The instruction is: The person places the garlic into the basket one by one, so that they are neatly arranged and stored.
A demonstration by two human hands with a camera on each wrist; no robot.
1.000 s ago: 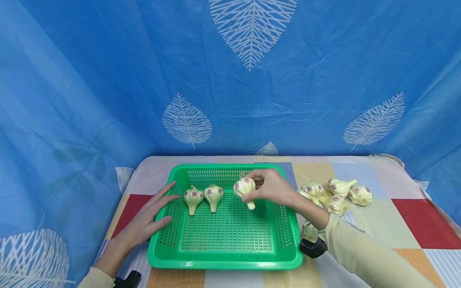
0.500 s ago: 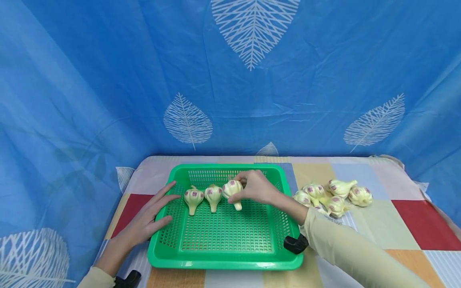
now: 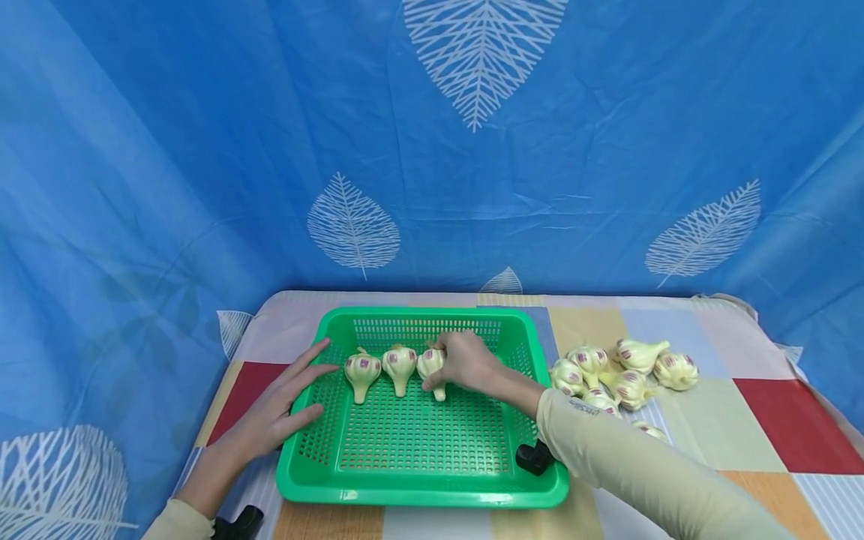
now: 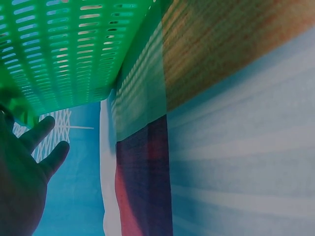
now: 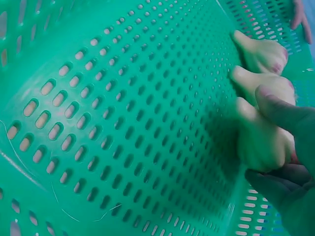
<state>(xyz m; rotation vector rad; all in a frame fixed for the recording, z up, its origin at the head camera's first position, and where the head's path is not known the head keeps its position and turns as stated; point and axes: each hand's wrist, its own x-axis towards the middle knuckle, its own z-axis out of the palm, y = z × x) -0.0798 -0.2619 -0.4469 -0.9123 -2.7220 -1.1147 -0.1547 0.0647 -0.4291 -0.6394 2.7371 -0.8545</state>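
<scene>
In the head view a green plastic basket [image 3: 418,496] stands on the table. My right hand [image 3: 469,362] grips a garlic bulb [image 3: 430,363] inside it, thumb on one side and fingers on the other, as the right wrist view also shows. That garlic bulb [image 5: 263,140] is low over the basket floor or on it. To its left, a middle garlic bulb [image 3: 400,363] and a left garlic bulb [image 3: 362,370] lie in a row, stems toward me. My left hand [image 3: 280,405] rests with spread fingers at the basket's left rim; its fingers [image 4: 54,157] show in the left wrist view.
To the right of the basket, several more garlic bulbs [image 3: 628,386] lie heaped on the patchwork tablecloth [image 3: 715,420], some partly behind my right sleeve. A blue curtain [image 3: 574,187] with white leaf prints hangs behind the table.
My right hand has carried the garlic bulb leftward and down, beside the two others in the basket. The left hand has stayed at the rim.
</scene>
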